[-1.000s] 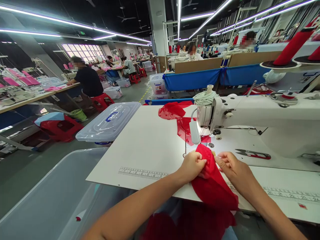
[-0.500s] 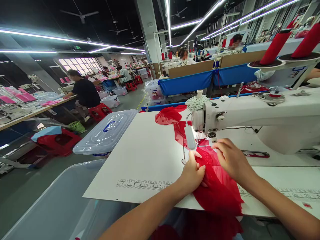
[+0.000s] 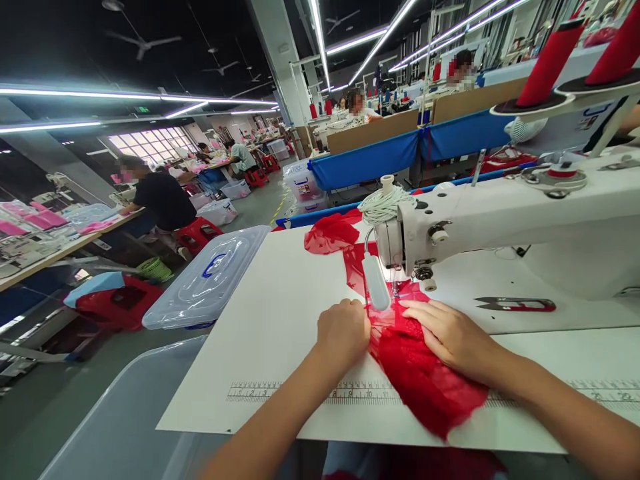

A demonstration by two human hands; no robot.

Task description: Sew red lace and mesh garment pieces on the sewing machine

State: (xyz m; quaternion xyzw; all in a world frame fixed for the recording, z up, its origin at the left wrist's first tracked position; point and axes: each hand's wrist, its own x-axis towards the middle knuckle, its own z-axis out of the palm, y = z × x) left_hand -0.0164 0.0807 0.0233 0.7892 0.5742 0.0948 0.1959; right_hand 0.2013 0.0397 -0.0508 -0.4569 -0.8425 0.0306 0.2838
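Observation:
Red sheer fabric [image 3: 415, 380] with a lacy textured part runs from under the needle area of a white sewing machine [image 3: 500, 217] down to the front edge of the table. My left hand [image 3: 345, 333] is closed at the fabric's left edge, just left of the presser foot; its fingertips are partly hidden. Flat on top of the fabric, right of the needle, rests my right hand [image 3: 453, 340], fingers stretched out. A small white lamp [image 3: 377, 283] hangs beside the needle. Thread snips [image 3: 517, 305] lie on the machine bed to the right.
More red fabric [image 3: 333, 233] lies behind the needle. A ruler scale [image 3: 260, 392] is printed along the white tabletop [image 3: 270, 320]. Left of it are a lidded plastic box [image 3: 210, 273] and an open bin [image 3: 125, 407]. Red thread cones [image 3: 550, 63] stand upper right. Other people sit at machines.
My left hand has moved left to the fabric's edge. My right hand has come down from beside the needle and lies flat on the fabric. The fabric is bunched further up on the table.

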